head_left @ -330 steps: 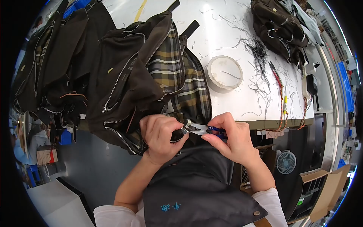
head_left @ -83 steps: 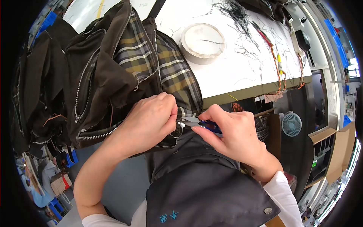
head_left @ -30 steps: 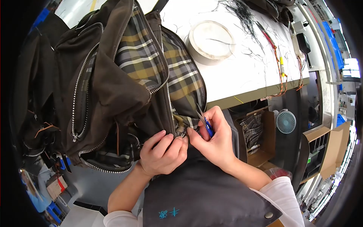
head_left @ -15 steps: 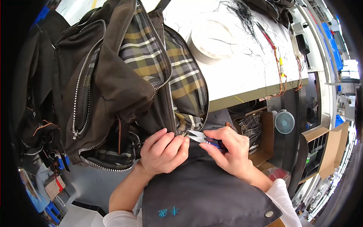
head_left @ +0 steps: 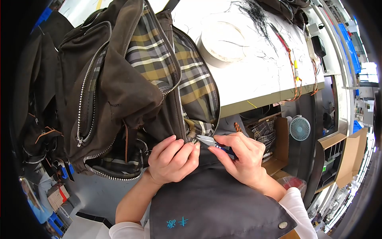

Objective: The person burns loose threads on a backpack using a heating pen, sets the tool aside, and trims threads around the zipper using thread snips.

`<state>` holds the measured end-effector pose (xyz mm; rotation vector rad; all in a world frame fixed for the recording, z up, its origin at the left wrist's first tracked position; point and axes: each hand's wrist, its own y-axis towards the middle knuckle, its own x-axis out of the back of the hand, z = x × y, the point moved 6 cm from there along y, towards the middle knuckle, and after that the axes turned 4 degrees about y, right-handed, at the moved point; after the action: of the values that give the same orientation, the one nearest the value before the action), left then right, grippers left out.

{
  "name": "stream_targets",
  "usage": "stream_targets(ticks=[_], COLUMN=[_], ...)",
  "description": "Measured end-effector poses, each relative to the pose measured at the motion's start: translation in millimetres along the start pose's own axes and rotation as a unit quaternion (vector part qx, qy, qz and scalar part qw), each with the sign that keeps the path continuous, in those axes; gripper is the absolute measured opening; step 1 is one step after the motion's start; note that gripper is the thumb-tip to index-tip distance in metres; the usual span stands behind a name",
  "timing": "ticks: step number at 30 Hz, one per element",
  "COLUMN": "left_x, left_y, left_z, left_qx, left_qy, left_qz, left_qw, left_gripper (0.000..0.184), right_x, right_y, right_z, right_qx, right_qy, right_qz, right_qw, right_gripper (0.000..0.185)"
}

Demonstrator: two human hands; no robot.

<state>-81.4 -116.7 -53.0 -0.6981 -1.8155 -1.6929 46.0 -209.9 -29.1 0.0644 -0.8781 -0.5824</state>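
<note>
A dark brown bag [head_left: 131, 85] with plaid lining [head_left: 195, 85] hangs over the table edge, its long zipper standing apart. At the lower end of that zipper, my left hand [head_left: 174, 159] is closed, thumb and fingertips pinching the bag's edge. My right hand [head_left: 243, 157] grips a pair of thread snips [head_left: 207, 140] with blue handles. Their blades point left, close to my left fingertips, and lie nearly together. Whether a thread lies between them is too small to tell.
On the white table [head_left: 262, 75] stand a round white container [head_left: 223, 42] and a heap of black threads [head_left: 256, 18]. A red-handled tool [head_left: 280, 38] lies farther right. Below are a cardboard box [head_left: 280, 143] of plaid fabric and a small fan [head_left: 299, 128].
The snips' blades have come closer together. My right hand has shifted very slightly, and more of an orange-and-black cord shows behind it. My left hand and the bag have hardly moved.
</note>
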Motion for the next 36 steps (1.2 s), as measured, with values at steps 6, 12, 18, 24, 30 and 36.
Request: stream_targets(ticks=[6, 12, 18, 24, 30, 36], left_x=[-1, -1, -1, -1, 0, -2], left_y=[-1, -1, -1, -1, -1, -3], left_z=[0, 0, 0, 0, 0, 0], left_qx=[0.003, 0.002, 0.003, 0.000, 0.004, -0.002], left_qy=[-0.004, -0.005, -0.008, -0.003, -0.013, -0.008], left_qz=[-0.004, -0.004, 0.000, 0.000, 0.004, -0.007], left_qw=[1.000, 1.000, 1.000, 1.000, 1.000, 1.000], left_gripper=[0.014, 0.015, 0.015, 0.013, 0.013, 0.012], right_x=[-4, -7, -3, -5, -1, 5], right_y=[-1, -9, 0, 1, 4, 3], right_z=[-10, -25, -11, -6, 5, -8], right_qx=[-0.072, -0.198, -0.078, -0.051, 0.063, -0.034], right_qy=[0.108, 0.236, 0.100, 0.055, 0.012, 0.062], right_qz=[-0.005, -0.009, 0.015, 0.014, 0.021, 0.006], right_qw=[0.992, 0.951, 0.992, 0.997, 0.998, 0.998], right_gripper=[0.019, 0.020, 0.022, 0.022, 0.021, 0.024])
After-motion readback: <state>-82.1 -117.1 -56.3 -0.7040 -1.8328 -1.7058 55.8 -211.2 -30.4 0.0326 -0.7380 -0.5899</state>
